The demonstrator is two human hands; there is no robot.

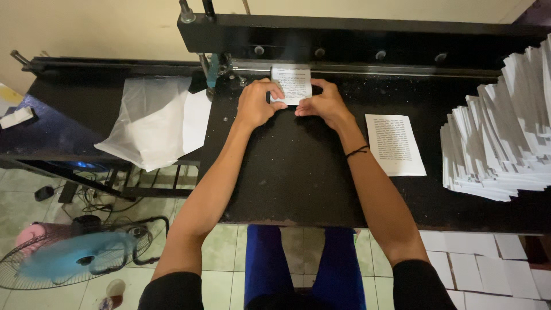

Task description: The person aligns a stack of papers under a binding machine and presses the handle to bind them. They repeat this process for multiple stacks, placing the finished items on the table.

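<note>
Left hand (256,103) curled, fingertips pinching the left edge of a small stack of printed paper slips (291,85). Right hand (325,104) likewise closed on the stack's lower right corner, thumb on top, a thin dark band (357,151) round the wrist. Stack held flat on the black bed (298,172) of a paper cutter, far edge pushed up against the cutter's metal rail (367,69) and tucked just under the heavy black crossbeam (356,35). Both forearms stretched out from the near edge of the bed to the stack, converging on it.

Right of the stack, on the same bed: a single printed sheet (396,143), lying flat, slightly skewed, apart from the right hand. Further right of the stack, at the bed's end: a tall fanned pile of white sheets (502,138), edges stepped and leaning. Left of the stack, beyond the left hand: a crumpled clear plastic bag (146,123) with white paper (196,120) showing beside it, hanging partly over the bed's left side. Just left of the stack at the rail: a blue-tinted clamp fitting (213,70) on an upright rod.

Below the bed, on pale tiled floor: a floor fan (74,258) with blue blades, far to the lower left of the stack; more cut white slips (488,264) spread out to the lower right. Blue trousers (298,264) visible directly beneath the bed's near edge.
</note>
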